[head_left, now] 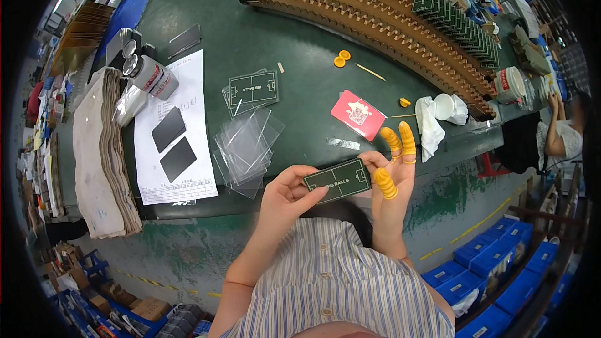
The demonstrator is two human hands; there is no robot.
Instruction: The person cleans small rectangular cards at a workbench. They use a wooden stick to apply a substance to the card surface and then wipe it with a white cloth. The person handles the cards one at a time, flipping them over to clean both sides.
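A dark green rectangular card (350,174) with white playing-field lines is held tilted in front of my chest. My left hand (285,200) pinches its left end, thumb on the printed face. At the right end, my right hand (391,197) touches the upper corner with a bare bent finger. Yellow rubber finger cots cover its thumb and two raised fingers. Beyond that hand lies a red card (358,115) with a pale pattern. A small clear strip (343,143) rests nearer me. Similar green cards (253,89) lie stacked further left, beside loose clear plastic sheets (247,141).
Long brown slotted racks (350,15) cross the far side, with green cards (460,28) standing at their right. White cloth (429,131), a tub (510,84) and yellow finger cots (342,57) lie about. Leftward are a paper sheet (195,97), dark plates (178,159), bottles (153,78) and stacked cloths (97,156).
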